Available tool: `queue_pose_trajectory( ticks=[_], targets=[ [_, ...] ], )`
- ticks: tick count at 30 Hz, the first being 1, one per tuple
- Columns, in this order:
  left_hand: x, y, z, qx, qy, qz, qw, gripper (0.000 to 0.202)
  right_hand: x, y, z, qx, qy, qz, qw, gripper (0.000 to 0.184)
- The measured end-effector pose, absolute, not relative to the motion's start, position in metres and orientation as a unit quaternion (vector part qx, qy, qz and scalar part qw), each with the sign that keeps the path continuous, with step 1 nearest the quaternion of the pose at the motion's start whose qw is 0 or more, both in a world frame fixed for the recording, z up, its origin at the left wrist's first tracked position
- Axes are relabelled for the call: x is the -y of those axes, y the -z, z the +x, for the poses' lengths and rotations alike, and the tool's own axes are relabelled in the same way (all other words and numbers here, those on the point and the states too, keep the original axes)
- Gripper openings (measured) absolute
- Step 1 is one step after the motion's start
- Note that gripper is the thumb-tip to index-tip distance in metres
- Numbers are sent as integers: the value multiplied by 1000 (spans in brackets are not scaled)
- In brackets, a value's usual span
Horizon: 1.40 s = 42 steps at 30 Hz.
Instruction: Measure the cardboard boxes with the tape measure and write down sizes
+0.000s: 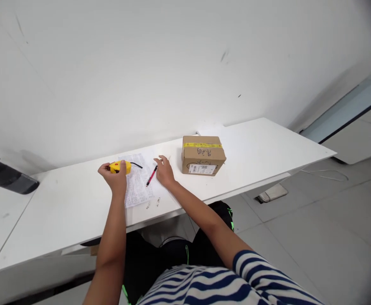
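My left hand (114, 177) is closed around a yellow tape measure (121, 167) with a black strap, held just above a printed paper sheet (137, 184) on the white table (61, 203). My right hand (164, 170) rests on the table with fingers spread, right beside a red and black pen (151, 176) that lies on the sheet's right edge. A taped cardboard box (202, 155) with a white label stands a short way to the right of my right hand, apart from it.
A white wall runs close behind the table. A dark object (4, 178) juts in at the far left over a neighbouring table. To the right lies grey tiled floor with a thin cable (325, 173) and a table foot (272, 192).
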<state>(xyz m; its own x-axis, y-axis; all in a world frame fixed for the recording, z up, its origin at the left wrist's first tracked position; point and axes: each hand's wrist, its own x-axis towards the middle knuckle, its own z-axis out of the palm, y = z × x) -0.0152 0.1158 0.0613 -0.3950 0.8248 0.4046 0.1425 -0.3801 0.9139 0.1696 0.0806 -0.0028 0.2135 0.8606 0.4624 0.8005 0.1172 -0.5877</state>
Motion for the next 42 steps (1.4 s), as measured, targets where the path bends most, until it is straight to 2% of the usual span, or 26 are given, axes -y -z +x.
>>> queue_pose_trajectory(
  ticks=[3, 6, 8, 11, 16, 19, 22, 25, 27, 29, 33, 37, 42],
  targets=[
    [-88, -90, 1, -447, -658, 496, 348, 57, -50, -17, 176, 673, 53, -586, 448, 47],
    [-60, -116, 35, -383, -583, 492, 522, 56, -11, -43, 196, 694, 118, -532, 471, 53],
    [-41, -130, 66, -333, -500, 500, 624, 54, 13, -58, 221, 702, 124, -512, 480, 55],
    [-16, -140, 114, -255, -379, 509, 730, 46, 49, -71, 269, 709, 107, -503, 482, 45],
    [-6, -139, 162, -188, -200, 493, 826, 24, 109, -69, 341, 628, 95, -598, 488, 39],
    [-30, -141, 169, -207, -175, 478, 835, 18, 138, -64, 374, 559, 45, -646, 518, 43],
    [-72, -143, 169, -236, -211, 488, 813, 15, 149, -64, 409, 484, -14, -629, 608, 52],
    [-117, -141, 165, -304, -290, 501, 757, 14, 137, -67, 446, 417, -37, -580, 699, 58],
    [-138, -137, 162, -387, -294, 514, 707, 16, 120, -70, 466, 398, -52, -561, 724, 62],
    [-151, -132, 160, -447, -265, 510, 686, 18, 101, -68, 480, 404, -76, -555, 724, 61],
    [-160, -125, 160, -447, -255, 518, 683, 19, 72, -53, 491, 419, -133, -548, 711, 53],
    [-160, -124, 168, -452, -261, 536, 664, 18, 56, -39, 477, 405, -159, -553, 711, 62],
    [-147, -116, 189, -443, -259, 555, 654, 39, 46, -41, 449, 436, -133, -549, 700, 60]
  ],
)
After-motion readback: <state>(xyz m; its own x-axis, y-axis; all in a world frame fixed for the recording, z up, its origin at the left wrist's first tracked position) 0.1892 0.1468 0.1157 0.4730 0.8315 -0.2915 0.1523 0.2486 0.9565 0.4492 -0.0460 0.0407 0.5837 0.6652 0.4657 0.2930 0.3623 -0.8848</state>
